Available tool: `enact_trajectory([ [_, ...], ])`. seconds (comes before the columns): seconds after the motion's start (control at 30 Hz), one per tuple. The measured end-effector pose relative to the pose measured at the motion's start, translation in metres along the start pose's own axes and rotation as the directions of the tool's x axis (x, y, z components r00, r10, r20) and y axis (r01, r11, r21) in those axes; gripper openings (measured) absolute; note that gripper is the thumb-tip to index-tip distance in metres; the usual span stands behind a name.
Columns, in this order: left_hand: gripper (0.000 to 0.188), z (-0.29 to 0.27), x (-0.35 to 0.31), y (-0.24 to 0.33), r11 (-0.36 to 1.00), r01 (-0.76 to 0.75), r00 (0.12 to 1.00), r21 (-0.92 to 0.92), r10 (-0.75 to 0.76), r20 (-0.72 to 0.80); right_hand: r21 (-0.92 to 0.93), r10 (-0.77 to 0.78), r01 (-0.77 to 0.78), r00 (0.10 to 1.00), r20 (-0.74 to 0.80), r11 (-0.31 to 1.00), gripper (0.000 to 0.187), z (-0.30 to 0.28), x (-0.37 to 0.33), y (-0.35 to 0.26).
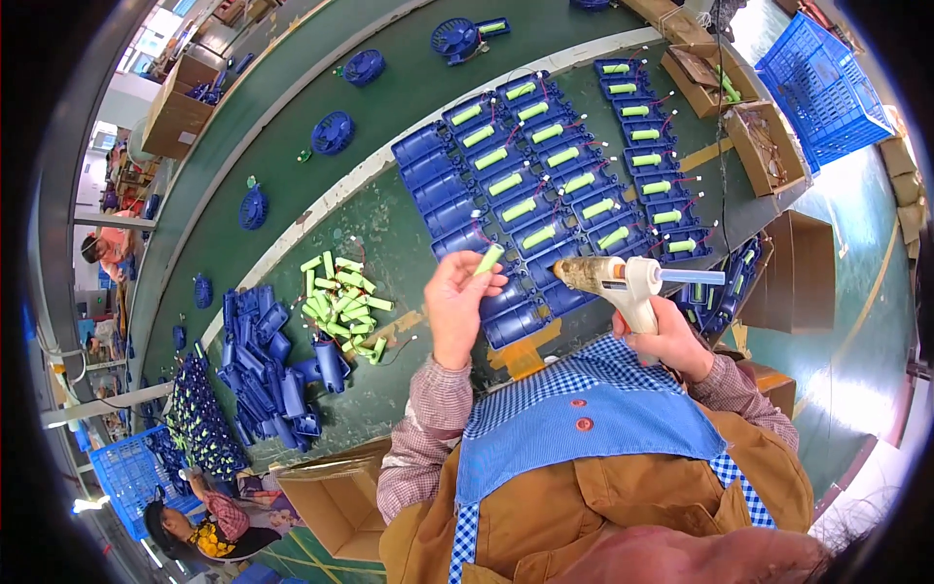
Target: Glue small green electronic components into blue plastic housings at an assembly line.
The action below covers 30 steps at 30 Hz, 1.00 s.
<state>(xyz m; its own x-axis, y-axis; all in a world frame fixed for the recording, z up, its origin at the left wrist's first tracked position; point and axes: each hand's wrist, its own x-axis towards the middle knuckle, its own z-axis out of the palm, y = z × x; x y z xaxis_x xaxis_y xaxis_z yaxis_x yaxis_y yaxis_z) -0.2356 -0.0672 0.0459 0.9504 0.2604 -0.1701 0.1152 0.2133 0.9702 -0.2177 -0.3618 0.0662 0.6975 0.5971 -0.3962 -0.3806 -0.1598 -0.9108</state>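
- Brown clothing (pixel 545 496) and a blue apron (pixel 603 433) with checked trim lie nearest the head camera, at the lower edge; checked sleeves (pixel 438 399) lead up to both hands.
- Left hand (pixel 462 297): thumb and fingertips are pinched together on one green cell (pixel 489 258), held above the blue shells (pixel 506 183); thin wires show near the cell's upper end.
- Right hand (pixel 671 341): fingers are wrapped round the handle of a white glue gun (pixel 637 290); a pale blue glue stick (pixel 693 276) juts from its back; its nozzle points left, near the held cell; whether it touches a shell I cannot tell.
- Beyond the hands, the shells stand in slanting rows on a green worktop (pixel 389 229), many with a cell inside; left of them lie loose cells (pixel 341 304), beside a heap of empty shells (pixel 258 355); blue fans (pixel 333 132) sit past a pale rail (pixel 336 190).
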Motion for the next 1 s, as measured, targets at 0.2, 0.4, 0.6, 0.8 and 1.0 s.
enact_trajectory([
  [0.2,0.015,0.027,-0.004,-0.027,0.936,-0.09,0.994,0.341,0.105,-0.026,-0.011,0.019,-0.02,0.994,-0.108,1.0,0.027,0.0,-0.008,-0.003],
  [0.4,0.023,0.053,0.003,-0.033,0.517,-0.419,0.869,0.746,0.466,0.165,-0.037,-0.007,0.002,0.99,-0.143,0.999,0.026,-0.004,-0.014,-0.001],
  [0.6,0.024,0.056,0.007,-0.049,0.384,-0.46,0.832,0.8,0.502,0.238,-0.033,0.051,-0.055,0.993,-0.103,0.998,0.029,-0.003,-0.024,-0.014],
  [0.8,0.024,0.056,0.01,-0.051,0.347,-0.478,0.817,0.807,0.512,0.264,-0.05,-0.037,0.032,0.993,-0.113,0.998,0.028,-0.003,-0.014,-0.002],
  [1.0,0.024,0.057,0.01,-0.048,0.343,-0.46,0.829,0.819,0.496,0.258,-0.054,-0.018,0.01,0.99,-0.143,0.998,0.024,-0.001,-0.014,-0.007],
])
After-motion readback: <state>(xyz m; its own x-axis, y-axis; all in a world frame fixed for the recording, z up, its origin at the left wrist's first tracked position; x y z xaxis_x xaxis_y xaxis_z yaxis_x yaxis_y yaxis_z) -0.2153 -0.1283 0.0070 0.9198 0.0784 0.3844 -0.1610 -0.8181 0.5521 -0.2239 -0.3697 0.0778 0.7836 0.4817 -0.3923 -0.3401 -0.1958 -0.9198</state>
